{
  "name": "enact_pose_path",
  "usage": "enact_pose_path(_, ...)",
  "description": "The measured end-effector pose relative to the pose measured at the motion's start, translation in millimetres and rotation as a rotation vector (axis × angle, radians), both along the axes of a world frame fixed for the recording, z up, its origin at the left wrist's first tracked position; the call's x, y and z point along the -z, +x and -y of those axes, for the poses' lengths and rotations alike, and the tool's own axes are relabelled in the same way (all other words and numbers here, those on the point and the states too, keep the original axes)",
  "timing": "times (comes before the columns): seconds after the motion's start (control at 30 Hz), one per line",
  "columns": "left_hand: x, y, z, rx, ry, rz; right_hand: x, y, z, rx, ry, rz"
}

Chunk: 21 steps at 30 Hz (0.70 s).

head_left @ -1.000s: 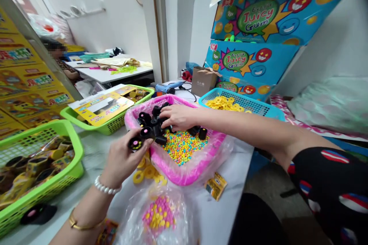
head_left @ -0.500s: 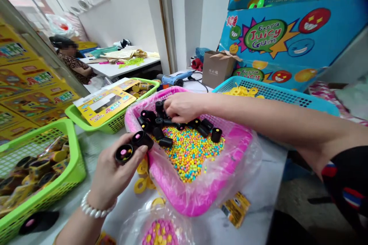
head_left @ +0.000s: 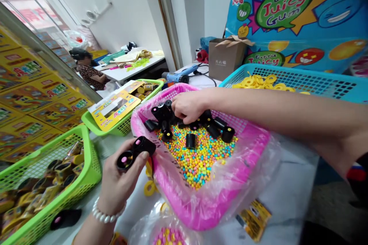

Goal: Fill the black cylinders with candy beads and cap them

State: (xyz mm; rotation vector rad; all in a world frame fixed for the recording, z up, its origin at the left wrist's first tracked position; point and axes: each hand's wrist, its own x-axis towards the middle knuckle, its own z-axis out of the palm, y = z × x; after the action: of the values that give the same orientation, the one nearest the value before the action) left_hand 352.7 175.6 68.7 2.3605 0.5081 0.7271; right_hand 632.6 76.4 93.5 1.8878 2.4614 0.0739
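1. The left hand (head_left: 120,185), in front of the pink basket (head_left: 184,210), is clenched around two black tubes (head_left: 133,153) with pink dots on their ends. It holds them just above the basket's near rim. A pearl bracelet (head_left: 105,214) is on this wrist.
2. The right hand (head_left: 188,107) is inside the pink basket. Its fingers (head_left: 179,113) are curled down on a group of black tubes, but I cannot tell if it grasps one.
3. Inside the basket, which has a clear plastic bag (head_left: 247,187) as lining, more black tubes (head_left: 228,134) lie on many small colored candy balls (head_left: 195,162).
4. Yellow rings (head_left: 149,188) lie on the marble bench (head_left: 287,183) just left of the basket. A bag of pink and yellow candies (head_left: 169,235) is in front of it, and a small yellow packet (head_left: 254,220) is to its right.
5. Left of the basket is a green basket (head_left: 92,168) full of yellow-and-black packed tubes.
6. Behind the basket are a second green basket (head_left: 126,128) with a yellow card box (head_left: 115,109), and a blue basket (head_left: 287,80) of yellow rings (head_left: 261,82).
7. Farther behind it stand a brown carton (head_left: 225,59) and a big blue "Extra Juicy Gum" box (head_left: 293,11). Far beyond, a seated person (head_left: 89,74) is at a white table (head_left: 129,72).
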Motion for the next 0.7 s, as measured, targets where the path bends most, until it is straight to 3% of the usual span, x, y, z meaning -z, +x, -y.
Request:
enact_pose_path(0.1,-0.2,0,1,0.004,-0.002,0.001,-11.7,3,-6,0.023,-0.093,0.026)
enact_pose_path(0.3,-2.2,1,4,0.006,-0.024,0.001,-23.0,-8,-38,0.267,0.112,-0.034)
enact_pose_path(0.4,-3.3,1,4,0.010,-0.005,0.000,-20.4,-14,-55,0.392,0.010,-0.060)
enact_pose_path(0.5,-3.3,1,3,0.027,0.010,0.001,-22.5,-24,-63,0.370,-0.033,-0.173)
enact_pose_path(0.63,-0.5,-1,0,0.029,0.027,0.012,-37.1,-31,-59,0.209,-0.031,-0.476)
enact_pose_path(0.7,1.0,-2,-2,0.029,0.028,0.017,-45.7,-25,-54,0.240,0.025,-0.483)
